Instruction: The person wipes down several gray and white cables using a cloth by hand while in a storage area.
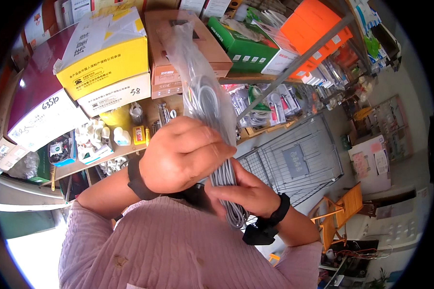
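Observation:
A long bundle of grey cable [225,180] slants across the middle of the view, in front of my chest. Its upper part sits inside a clear plastic bag [188,58], and the looped lower end sticks out bare. My left hand [183,154] is closed round the bundle where the bag covers it, fingers curled over the top. Lower down, my right hand [243,190] grips the bare cable, thumb across its front. Dark bands circle both wrists.
Beyond my hands are shelves with a yellow box [106,67], a brown box [164,72], a green box [241,45] and orange boxes [313,33]. White plastic fittings [92,137] lie on the lower shelf. A wire cart [294,161] and an orange folding chair [340,212] stand at right.

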Available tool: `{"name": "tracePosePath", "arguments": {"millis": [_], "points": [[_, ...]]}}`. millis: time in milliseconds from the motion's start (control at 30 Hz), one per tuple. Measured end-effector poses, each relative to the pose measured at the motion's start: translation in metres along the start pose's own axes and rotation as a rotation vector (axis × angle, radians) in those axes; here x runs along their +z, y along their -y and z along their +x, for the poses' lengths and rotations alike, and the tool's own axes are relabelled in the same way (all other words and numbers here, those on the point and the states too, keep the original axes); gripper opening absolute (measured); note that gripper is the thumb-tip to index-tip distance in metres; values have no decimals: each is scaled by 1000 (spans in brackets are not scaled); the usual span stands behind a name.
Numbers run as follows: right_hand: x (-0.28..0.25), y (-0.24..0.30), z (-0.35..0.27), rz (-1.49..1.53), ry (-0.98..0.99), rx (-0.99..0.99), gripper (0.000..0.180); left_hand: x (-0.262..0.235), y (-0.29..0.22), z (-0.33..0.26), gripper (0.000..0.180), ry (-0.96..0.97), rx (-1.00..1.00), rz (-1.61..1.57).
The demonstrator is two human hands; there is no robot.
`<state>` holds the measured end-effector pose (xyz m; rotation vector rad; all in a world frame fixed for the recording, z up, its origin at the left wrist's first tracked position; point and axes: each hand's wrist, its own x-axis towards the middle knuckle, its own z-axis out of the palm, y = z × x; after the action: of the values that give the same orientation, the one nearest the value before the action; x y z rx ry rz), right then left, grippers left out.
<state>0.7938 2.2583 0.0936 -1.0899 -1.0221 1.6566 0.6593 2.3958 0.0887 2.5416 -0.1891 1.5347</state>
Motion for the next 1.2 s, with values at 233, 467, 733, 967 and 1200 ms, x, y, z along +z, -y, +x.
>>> {"name": "tracePosePath", "arguments": {"millis": [233, 467, 733, 967, 1200], "points": [[-11, 16, 18, 12, -74, -24, 35, 5, 0, 1, 28, 24, -84, -105], [-12, 15, 16, -144, -91, -114, 43, 2, 2, 2, 25, -1, -176, -87], [-8, 13, 7, -268, -142, -131, 80, -7, 8, 15, 32, 41, -117, 135], [-11, 14, -17, -353, -134, -187, 85, -5, 3, 31, 31, 12, -213, 102], [-10, 20, -37, -488, -195, -194, 82, 7, 6, 50, 29, 121, -119, 151]]}}
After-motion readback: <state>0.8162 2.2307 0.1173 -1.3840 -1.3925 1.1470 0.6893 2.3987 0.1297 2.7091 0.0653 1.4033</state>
